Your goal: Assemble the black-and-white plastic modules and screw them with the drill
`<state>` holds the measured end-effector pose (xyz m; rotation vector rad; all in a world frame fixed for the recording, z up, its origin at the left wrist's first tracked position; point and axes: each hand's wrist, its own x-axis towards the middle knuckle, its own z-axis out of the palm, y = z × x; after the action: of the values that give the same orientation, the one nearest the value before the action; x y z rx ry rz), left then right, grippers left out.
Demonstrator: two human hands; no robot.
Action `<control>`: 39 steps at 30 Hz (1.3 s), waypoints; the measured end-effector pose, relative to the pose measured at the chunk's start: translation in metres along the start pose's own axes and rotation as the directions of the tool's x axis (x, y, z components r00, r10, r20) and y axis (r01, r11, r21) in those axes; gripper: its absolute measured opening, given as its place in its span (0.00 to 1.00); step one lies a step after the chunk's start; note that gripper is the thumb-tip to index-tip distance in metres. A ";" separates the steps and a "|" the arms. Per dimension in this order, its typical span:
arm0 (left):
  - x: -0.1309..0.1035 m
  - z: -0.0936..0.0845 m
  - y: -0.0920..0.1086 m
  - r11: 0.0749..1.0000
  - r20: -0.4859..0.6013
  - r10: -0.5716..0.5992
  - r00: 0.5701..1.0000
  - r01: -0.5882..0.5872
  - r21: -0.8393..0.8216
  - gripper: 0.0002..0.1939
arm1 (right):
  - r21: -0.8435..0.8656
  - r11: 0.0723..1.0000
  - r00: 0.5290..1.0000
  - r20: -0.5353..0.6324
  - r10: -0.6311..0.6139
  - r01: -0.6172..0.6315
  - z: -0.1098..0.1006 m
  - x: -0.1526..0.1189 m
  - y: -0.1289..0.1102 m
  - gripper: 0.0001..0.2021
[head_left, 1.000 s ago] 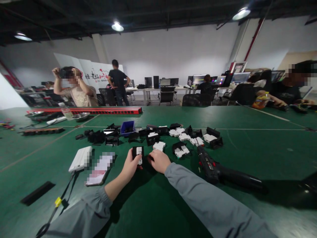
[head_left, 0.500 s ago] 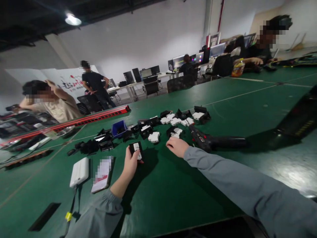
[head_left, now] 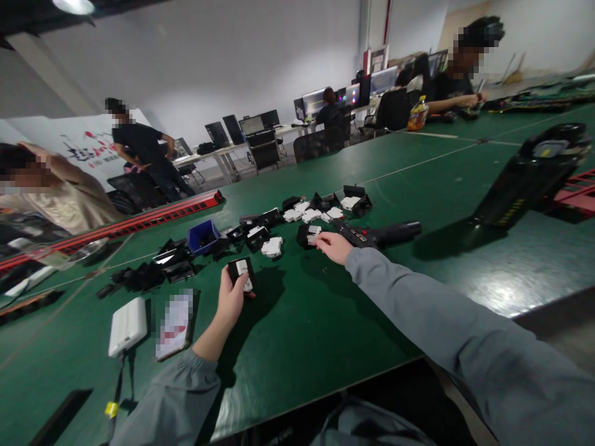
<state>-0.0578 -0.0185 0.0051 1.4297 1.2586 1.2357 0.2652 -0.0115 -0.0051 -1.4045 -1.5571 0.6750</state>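
My left hand (head_left: 232, 293) is closed around a small black housing (head_left: 251, 267) with a white plastic piece (head_left: 242, 267) on its face, the thumb pressed on the white piece. My right hand (head_left: 335, 248) is over the table with its fingertips together, right beside another black housing with white pieces (head_left: 307, 235). Whether those fingertips grip anything is too small to make out. Just behind the right hand lies a black power screwdriver (head_left: 379, 234). More white plastic pieces (head_left: 272, 247) and black housings (head_left: 178, 270) are scattered beyond my hands.
A blue bin (head_left: 203, 238) stands among the black parts. On the left lie a white power bank (head_left: 127, 326) with a cable and a phone (head_left: 175, 323). A tall black container (head_left: 520, 176) stands at right. A red rail (head_left: 153, 224) runs along the far left edge; people sit and stand beyond.
The view has swung to the right. My right hand has moved rightward and away from me, to beside the black housing with white pieces. My left hand keeps its hold.
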 end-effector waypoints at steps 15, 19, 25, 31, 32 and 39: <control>-0.029 0.028 0.015 0.982 0.143 -0.035 0.989 0.060 -0.176 0.29 | -0.566 0.755 0.939 0.274 -0.207 0.331 0.023 -0.013 -0.019 0.09; -0.033 0.044 0.020 0.957 0.219 -0.057 0.974 0.115 -0.265 0.30 | -0.538 0.771 0.935 0.276 -0.221 0.341 0.021 -0.013 -0.019 0.09; -0.018 0.065 0.023 0.981 0.239 0.051 0.970 -0.004 -0.195 0.27 | -0.374 0.876 0.945 0.227 -0.234 0.307 0.024 -0.011 -0.018 0.07; -0.010 0.075 0.021 0.992 0.224 0.004 0.974 0.024 -0.121 0.26 | -0.106 0.970 0.967 0.157 -0.200 0.218 0.033 -0.022 -0.028 0.07; -0.010 0.075 0.019 0.992 0.232 -0.001 0.973 0.031 -0.125 0.26 | -0.097 0.962 0.959 0.154 -0.239 0.256 0.034 -0.026 -0.033 0.07; -0.009 0.073 0.013 0.995 0.244 0.001 0.970 0.023 -0.097 0.26 | -0.235 0.838 0.870 0.168 -0.465 0.493 0.039 -0.054 -0.064 0.06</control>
<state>0.0160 -0.0280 0.0055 1.4509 1.0233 1.0633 0.1972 -0.0705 0.0188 -1.1029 -2.0484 0.2336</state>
